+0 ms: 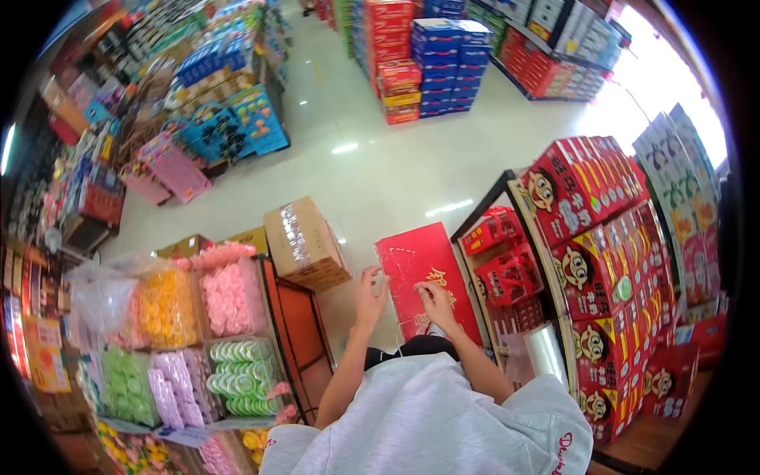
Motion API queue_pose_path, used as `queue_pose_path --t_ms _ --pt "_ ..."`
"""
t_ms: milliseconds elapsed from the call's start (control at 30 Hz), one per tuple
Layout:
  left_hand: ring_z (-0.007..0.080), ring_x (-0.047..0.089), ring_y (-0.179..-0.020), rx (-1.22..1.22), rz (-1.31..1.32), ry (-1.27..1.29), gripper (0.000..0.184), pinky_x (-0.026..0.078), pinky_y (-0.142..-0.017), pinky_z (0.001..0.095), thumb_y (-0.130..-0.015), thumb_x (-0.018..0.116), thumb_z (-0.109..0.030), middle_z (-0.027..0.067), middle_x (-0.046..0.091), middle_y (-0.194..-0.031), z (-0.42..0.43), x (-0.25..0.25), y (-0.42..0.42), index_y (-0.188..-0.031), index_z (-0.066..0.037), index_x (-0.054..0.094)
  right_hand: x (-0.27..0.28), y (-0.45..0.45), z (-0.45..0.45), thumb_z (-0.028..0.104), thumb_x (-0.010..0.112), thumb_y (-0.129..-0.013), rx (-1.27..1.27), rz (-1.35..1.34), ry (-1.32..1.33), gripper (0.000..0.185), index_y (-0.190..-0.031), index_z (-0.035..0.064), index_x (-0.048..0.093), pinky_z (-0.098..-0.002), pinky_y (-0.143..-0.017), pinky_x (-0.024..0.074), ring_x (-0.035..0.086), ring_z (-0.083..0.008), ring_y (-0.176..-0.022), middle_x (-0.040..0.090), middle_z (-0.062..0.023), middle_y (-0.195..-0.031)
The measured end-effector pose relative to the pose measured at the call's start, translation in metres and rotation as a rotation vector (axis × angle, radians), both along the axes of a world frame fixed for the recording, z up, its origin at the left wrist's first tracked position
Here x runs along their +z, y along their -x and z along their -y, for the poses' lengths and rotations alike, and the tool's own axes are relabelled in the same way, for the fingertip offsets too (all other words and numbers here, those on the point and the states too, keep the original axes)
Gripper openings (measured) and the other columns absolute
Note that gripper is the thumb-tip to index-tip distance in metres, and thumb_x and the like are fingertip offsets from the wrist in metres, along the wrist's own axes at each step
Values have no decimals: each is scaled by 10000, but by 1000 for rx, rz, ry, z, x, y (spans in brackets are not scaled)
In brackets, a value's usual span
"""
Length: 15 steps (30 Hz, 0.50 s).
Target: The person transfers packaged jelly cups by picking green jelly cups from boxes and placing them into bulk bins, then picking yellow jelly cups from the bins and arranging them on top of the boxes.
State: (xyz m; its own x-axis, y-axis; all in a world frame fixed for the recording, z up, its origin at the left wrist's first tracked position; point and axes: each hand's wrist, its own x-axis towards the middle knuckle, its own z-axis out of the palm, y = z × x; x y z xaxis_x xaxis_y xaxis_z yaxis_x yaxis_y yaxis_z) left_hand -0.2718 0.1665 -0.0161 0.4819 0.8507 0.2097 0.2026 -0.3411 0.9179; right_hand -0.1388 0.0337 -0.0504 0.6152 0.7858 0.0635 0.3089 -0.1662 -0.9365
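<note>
One red box (418, 255), face up with gold characters (440, 280), lies directly ahead of the person, between a taped carton (307, 237) at left and a rack (488, 207) at right. Left hand (370, 298): at the box's left edge, fingers parted, released; contact cannot be told. Right hand (437, 305): over the box's near part, fingertips drawn close; cannot tell whether they grasp anything. Far: blue boxes (448, 67) stacked on the floor (348, 182).
</note>
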Motion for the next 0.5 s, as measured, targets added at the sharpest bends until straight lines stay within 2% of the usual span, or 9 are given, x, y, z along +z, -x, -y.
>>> queue_pose_path --t_ms 67,233,433,500 --pt "296 564 -995 -156 -11 -6 269 474 -836 360 -860 636 -133 148 554 -1090 13 3 -31 -1108 -47 575 6 -17 14 86 550 -910 -79 16 0 154 -996 16 657 -281 -706 491 639 -171 -827 669 -100 -909" --pt "316 562 -1031 -353 -39 -32 251 468 -858 365 -853 636 -106 162 558 -1071 53 19 -103 -1086 -30 582 21 -64 55 95 548 -912 -332 -20 -53 156 -983 9 657 -259 -705 466 609 -133 -784 657 -75 -871" --pt "321 572 -1014 -645 17 -10 263 466 -860 364 -845 637 -78 162 556 -1068 107 50 -182 -1097 -24 580 48 -114 127 93 543 -926 -626 -85 -117 170 -1022 -2 645 -257 -763 464 609 -125 -857 647 -58 -896" --pt "319 575 -1008 -746 38 -27 265 467 -858 360 -848 634 -77 161 554 -1065 125 57 -208 -1101 -23 578 43 -131 155 78 543 -921 -763 61 -223 160 -985 -27 647 -255 -693 475 609 -132 -812 650 -84 -872"
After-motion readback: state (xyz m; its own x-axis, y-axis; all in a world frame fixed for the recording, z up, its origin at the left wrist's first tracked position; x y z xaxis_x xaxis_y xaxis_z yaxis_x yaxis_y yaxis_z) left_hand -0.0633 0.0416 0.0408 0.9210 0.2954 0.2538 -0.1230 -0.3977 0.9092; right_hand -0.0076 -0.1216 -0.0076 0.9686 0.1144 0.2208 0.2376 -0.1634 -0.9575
